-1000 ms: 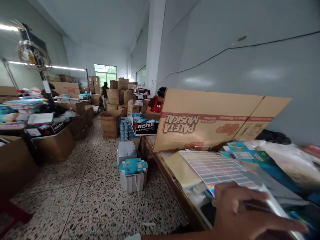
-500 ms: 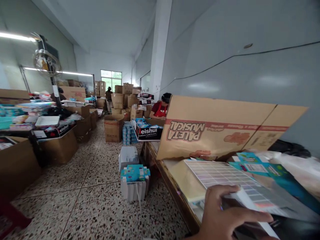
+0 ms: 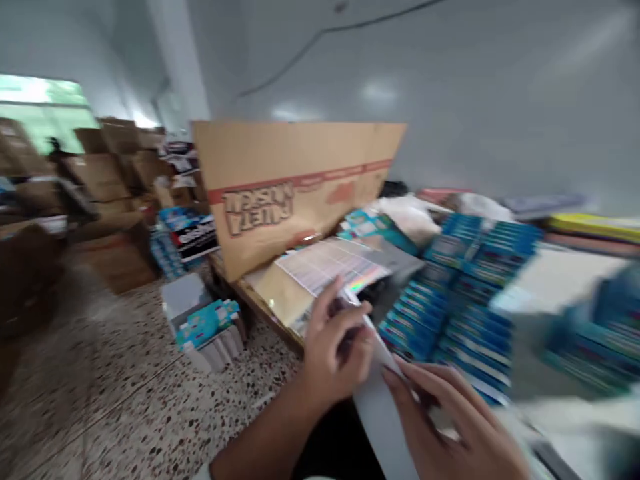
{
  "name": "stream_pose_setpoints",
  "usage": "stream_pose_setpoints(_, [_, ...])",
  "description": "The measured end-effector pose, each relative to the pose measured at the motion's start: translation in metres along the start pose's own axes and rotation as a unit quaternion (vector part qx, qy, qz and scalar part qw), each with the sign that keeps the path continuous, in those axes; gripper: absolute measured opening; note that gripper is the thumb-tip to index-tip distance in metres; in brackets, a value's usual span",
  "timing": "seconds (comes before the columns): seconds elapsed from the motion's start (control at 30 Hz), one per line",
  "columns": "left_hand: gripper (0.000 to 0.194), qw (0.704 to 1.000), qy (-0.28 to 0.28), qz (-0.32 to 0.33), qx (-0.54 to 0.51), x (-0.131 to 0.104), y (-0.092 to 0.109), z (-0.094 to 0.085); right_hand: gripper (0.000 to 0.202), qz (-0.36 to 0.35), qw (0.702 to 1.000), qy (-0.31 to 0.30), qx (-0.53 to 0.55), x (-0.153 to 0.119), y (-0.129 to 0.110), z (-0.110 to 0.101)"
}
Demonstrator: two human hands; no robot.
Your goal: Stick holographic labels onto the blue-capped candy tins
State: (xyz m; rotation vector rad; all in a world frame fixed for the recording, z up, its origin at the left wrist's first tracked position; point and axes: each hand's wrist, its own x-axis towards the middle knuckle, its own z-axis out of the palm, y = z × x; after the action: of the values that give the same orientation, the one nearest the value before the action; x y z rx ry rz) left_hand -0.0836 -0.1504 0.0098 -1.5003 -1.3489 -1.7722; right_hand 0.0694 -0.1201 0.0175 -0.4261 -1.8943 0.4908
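Observation:
My left hand (image 3: 335, 343) is curled round the far end of a long, narrow white piece (image 3: 383, 417), whose kind I cannot make out. Lower along that piece, my right hand (image 3: 450, 413) grips its right edge between thumb and fingers. The piece slants from the table edge down toward me. Just past my left fingertips lies a sheet of pale labels (image 3: 325, 263) with a shiny rainbow strip at its near corner. Rows of flat blue printed cartons (image 3: 475, 340) are laid out beyond my right hand.
An upright cardboard panel (image 3: 310, 157) stands along the table's far left. White stacks topped with a blue carton (image 3: 210, 323) sit on the speckled floor (image 3: 145, 400). A blurred blue box (image 3: 610, 320) is at the right, near a white plastic bag (image 3: 413, 220).
My view has swung right, bringing the rows of blue cartons into sight. My right hand now shows, gripping the white piece together with my left.

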Motion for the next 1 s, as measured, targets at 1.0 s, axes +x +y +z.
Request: stream_pose_setpoints(1.0, [0.024,0.948,-0.138,0.041,-0.284,0.019,0.033,0.143,0.012,0.254,0.937,0.187,-0.150,0.016,0.047,-0.163])
